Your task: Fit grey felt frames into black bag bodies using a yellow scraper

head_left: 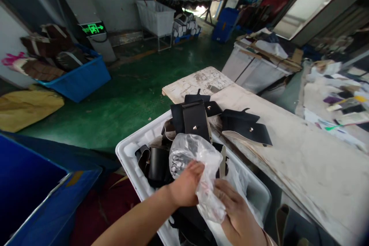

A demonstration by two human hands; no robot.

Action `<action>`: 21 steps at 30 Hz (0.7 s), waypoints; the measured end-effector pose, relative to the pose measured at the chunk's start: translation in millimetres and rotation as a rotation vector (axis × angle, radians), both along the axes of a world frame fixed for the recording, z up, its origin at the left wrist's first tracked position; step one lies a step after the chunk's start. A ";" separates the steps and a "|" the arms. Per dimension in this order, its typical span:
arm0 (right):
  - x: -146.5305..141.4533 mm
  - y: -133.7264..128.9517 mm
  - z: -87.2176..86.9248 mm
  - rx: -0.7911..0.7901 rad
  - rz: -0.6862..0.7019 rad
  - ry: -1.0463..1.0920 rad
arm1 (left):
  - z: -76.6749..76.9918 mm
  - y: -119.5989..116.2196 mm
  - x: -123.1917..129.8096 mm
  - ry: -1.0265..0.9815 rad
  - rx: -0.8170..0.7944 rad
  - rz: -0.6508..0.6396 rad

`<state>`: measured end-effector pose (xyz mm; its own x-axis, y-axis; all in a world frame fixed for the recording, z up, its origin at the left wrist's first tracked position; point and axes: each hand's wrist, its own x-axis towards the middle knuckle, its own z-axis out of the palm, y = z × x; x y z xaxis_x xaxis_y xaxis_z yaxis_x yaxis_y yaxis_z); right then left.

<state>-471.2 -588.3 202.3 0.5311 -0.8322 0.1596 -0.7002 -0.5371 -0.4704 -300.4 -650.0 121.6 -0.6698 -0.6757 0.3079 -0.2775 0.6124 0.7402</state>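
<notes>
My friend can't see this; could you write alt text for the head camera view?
Two bare hands, left hand and right hand, grip a clear plastic bag over a white bin of black leather pieces, beside a worn workbench.

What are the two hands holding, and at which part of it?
Both the left hand and right hand grip a clear plastic bag at its crumpled lower end, above the white bin.

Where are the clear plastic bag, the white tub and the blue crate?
clear plastic bag (190, 153), head view, its bulging top
white tub (129, 150), head view, its near-left rim
blue crate (83, 78), head view, its front wall
</notes>
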 end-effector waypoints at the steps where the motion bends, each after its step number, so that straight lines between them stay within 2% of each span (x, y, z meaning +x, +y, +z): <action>1: 3.0 -3.3 0.7 -0.013 0.026 0.019 | -10.1 1.5 -12.3 -0.006 0.070 -0.027; 4: -1.2 -9.9 -1.5 -0.008 -0.040 0.038 | -27.2 7.4 -28.8 0.026 0.179 0.008; 6: -11.1 -10.5 -3.3 0.065 -0.153 0.013 | -24.6 14.7 -22.9 0.034 0.194 0.004; 10: -29.1 -5.3 5.8 0.216 -0.340 -0.052 | 3.7 24.8 14.4 0.149 0.343 -0.093; 12: -33.7 -2.8 17.3 0.191 -0.342 -0.051 | 19.6 21.1 38.5 0.298 0.485 -0.048; 13: -34.6 -1.9 23.8 0.159 -0.319 -0.035 | 26.4 17.2 49.9 0.392 0.546 0.025; 15: -34.0 -0.4 35.8 0.098 -0.244 0.032 | 36.9 7.6 68.9 0.554 0.600 0.294; 17: -30.3 0.9 44.6 0.095 -0.161 0.124 | 44.4 -2.4 80.8 0.609 0.569 0.596; 18: -28.0 1.7 48.1 0.113 -0.141 0.165 | 47.5 -6.8 83.9 0.591 0.536 0.708; 19: -25.9 2.7 51.4 0.136 -0.138 0.200 | 50.5 -10.4 85.3 0.555 0.503 0.772; 21: -23.2 5.8 59.8 0.182 -0.165 0.254 | 56.5 -14.6 84.7 0.489 0.480 0.789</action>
